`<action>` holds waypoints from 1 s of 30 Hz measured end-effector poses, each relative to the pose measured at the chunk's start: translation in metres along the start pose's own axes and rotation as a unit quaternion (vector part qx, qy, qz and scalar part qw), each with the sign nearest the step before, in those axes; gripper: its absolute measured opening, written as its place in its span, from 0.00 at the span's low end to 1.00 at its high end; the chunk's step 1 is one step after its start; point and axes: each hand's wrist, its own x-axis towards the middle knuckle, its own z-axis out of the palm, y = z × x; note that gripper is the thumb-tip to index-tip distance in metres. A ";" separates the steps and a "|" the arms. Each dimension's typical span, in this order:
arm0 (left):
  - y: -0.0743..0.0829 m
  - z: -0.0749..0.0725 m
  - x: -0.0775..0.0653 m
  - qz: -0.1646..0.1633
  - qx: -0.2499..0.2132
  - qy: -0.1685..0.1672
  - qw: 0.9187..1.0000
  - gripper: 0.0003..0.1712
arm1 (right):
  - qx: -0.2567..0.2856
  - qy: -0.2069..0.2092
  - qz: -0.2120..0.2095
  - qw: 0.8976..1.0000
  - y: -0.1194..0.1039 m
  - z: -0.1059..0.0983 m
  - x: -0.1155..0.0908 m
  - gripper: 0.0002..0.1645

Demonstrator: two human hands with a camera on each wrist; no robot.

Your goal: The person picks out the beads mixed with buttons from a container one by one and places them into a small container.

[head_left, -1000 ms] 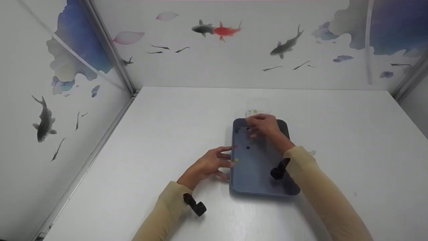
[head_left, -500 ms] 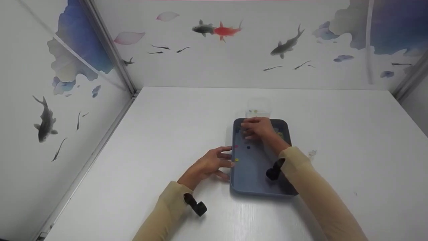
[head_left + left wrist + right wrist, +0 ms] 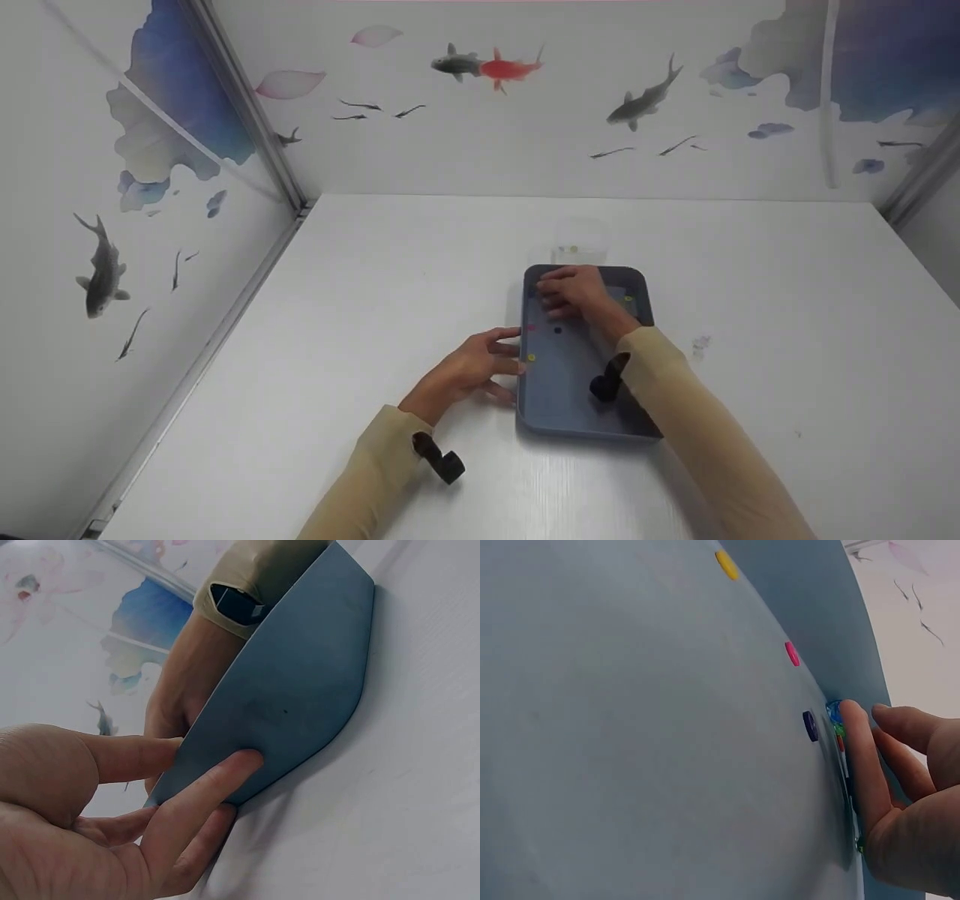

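A blue-grey tray [image 3: 570,409] lies on the white table. My left hand [image 3: 472,365], fingers spread, touches the outside of its left wall; in the left wrist view one fingertip presses the wall and the thumb is at the rim. Inside the tray's far left corner is my right hand [image 3: 576,291], fingers extended. In the right wrist view a fingertip is right at a clear blue piece [image 3: 833,712], with green and other small pieces beside it, partly hidden. Near them stand small button-like discs: dark [image 3: 810,726], pink [image 3: 792,654] and yellow [image 3: 726,565].
A clear plastic box [image 3: 579,238] with small pieces in it stands just behind the tray. Another yellow disc [image 3: 628,298] is at the tray's right side. Something small and pale [image 3: 700,345] lies on the table to the right. Fish-patterned panels [image 3: 487,135] enclose the table.
My right hand has moved from the tray's far edge down and left into the far left corner. More of the clear box and the right-side disc show. My left hand stays put.
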 end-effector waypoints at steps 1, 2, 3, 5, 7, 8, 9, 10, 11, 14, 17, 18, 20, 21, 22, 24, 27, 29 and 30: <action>0.000 0.000 0.000 -0.001 0.001 0.001 1.000 0.43 | -0.003 0.000 0.003 1.000 0.000 0.001 0.000 0.21; 0.000 0.000 0.000 -0.002 0.002 0.002 1.000 0.43 | -0.005 0.000 0.006 1.000 0.000 0.001 0.001 0.21; 0.000 0.000 0.001 -0.003 0.002 0.003 1.000 0.43 | -0.007 0.000 0.008 1.000 0.000 0.002 0.001 0.20; 0.000 0.000 0.001 -0.002 0.005 0.005 1.000 0.42 | -0.015 0.000 0.009 1.000 0.000 0.002 0.002 0.21; 0.000 -0.001 0.001 -0.003 0.009 0.007 1.000 0.42 | -0.021 -0.001 0.010 1.000 -0.001 0.003 0.002 0.20; 0.000 -0.001 0.001 -0.003 0.010 0.006 1.000 0.42 | -0.025 -0.001 0.009 1.000 -0.001 0.003 0.003 0.20; 0.000 -0.001 0.001 -0.002 0.013 0.006 1.000 0.42 | -0.029 -0.001 0.009 1.000 -0.001 0.003 0.003 0.20; 0.000 -0.001 0.001 -0.001 0.014 0.005 1.000 0.42 | -0.033 -0.001 0.009 0.999 -0.001 0.003 0.003 0.20; 0.000 -0.001 0.001 -0.001 0.015 0.005 1.000 0.42 | -0.037 -0.001 0.010 0.999 -0.001 0.003 0.003 0.20; -0.001 0.000 0.000 -0.001 0.014 0.004 1.000 0.42 | -0.041 -0.001 0.013 0.999 -0.001 0.003 0.004 0.20; -0.001 0.000 0.000 -0.002 0.011 0.005 1.000 0.42 | -0.043 -0.002 0.014 0.999 -0.002 0.004 0.004 0.20; -0.001 0.000 0.000 -0.001 0.010 0.005 1.000 0.42 | -0.045 -0.003 0.013 0.999 -0.002 0.004 0.005 0.20; -0.001 0.000 0.000 -0.002 0.007 0.003 1.000 0.42 | -0.048 -0.005 0.014 0.999 -0.002 0.005 0.005 0.20; -0.001 0.000 0.000 -0.002 0.005 0.003 1.000 0.42 | -0.051 -0.005 0.014 0.999 -0.002 0.005 0.006 0.20; -0.001 0.000 -0.001 -0.001 0.004 0.002 1.000 0.42 | -0.052 -0.006 0.015 0.999 -0.002 0.006 0.006 0.20; 0.000 0.000 -0.002 -0.003 0.003 0.002 1.000 0.42 | -0.054 -0.008 0.017 0.998 -0.002 0.006 0.007 0.20; 0.000 0.000 -0.002 -0.005 0.004 0.005 1.000 0.42 | -0.058 -0.007 0.017 0.998 -0.002 0.007 0.007 0.19; 0.001 0.000 -0.001 -0.006 0.006 0.007 1.000 0.42 | -0.062 -0.005 0.013 0.998 -0.002 0.007 0.007 0.19; 0.001 0.000 -0.001 -0.007 0.006 0.008 1.000 0.42 | -0.064 -0.005 0.010 0.998 -0.002 0.008 0.006 0.18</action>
